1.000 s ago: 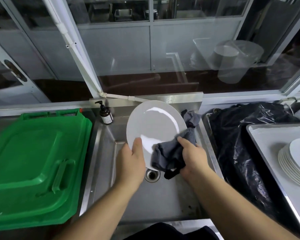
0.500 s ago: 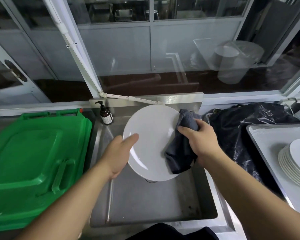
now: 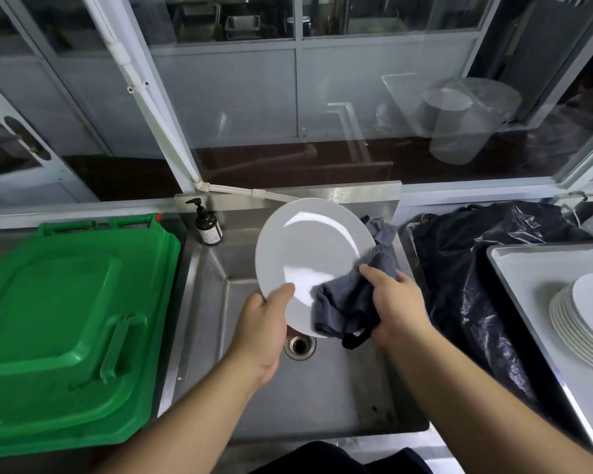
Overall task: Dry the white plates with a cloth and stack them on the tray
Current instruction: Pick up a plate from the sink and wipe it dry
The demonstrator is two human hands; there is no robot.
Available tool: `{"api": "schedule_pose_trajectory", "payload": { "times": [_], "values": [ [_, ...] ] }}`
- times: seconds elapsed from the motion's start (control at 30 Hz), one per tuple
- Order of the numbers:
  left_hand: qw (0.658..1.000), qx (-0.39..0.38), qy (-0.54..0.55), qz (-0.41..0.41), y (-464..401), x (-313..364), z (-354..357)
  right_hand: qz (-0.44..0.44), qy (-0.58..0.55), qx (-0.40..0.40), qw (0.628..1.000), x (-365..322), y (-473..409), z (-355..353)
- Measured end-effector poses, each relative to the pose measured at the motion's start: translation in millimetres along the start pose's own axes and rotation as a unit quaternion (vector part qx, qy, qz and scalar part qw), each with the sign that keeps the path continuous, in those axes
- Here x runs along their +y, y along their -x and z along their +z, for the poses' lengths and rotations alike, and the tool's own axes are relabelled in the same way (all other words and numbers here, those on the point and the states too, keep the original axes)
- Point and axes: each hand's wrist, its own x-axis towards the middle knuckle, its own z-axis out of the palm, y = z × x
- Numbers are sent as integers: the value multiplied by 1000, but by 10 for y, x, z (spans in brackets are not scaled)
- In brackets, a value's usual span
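1. Head view: we count one plate (image 3: 308, 254) held tilted over the sink (image 3: 339, 388); our left hand (image 3: 262, 333) pinches its lower rim.
2. Our right hand (image 3: 396, 306) grips one grey cloth (image 3: 346, 302) against the plate.
3. One stack of plates (image 3: 582, 323) sits on the tray (image 3: 528, 268), at right; the count is unclear.
4. One green lid (image 3: 65, 323), one bottle (image 3: 208, 225).

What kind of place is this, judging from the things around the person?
Probably the dishwashing area of a commercial kitchen: a steel sink, a stack of white plates on a large tray, and a big green bin lid beside the sink.
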Motion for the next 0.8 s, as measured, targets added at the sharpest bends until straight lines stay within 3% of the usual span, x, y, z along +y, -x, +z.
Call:
{"api": "schedule_pose_trajectory", "payload": {
  "times": [0.1, 0.23, 0.3, 0.4, 0.53, 0.67, 0.8],
  "values": [
    [999, 24, -20, -5, -130, 158, -145, -96, 92, -38, 990, -175, -16, -57],
    [996, -54, -62, -42, -235, 404, -333, -181, 179, -109, 961, -487, 28, -71],
    [994, -56, -94, -25, -254, 453, -364, -194, 192, -118, 955, -563, 52, -41],
    [989, -22, -144, 38, -246, 426, -310, -179, 145, -76, 970, -519, 68, 17],
    [993, 14, -91, 67, -147, 227, -119, -89, 27, 3, 996, -280, 110, 77],
    [998, 11, -4, 65, -43, 15, 94, -10, -64, 24, 998, -46, 190, 96],
    [999, -17, 29, 10, -8, 1, 131, -20, -48, 21, 998, -107, 126, -2]
  ]
}}
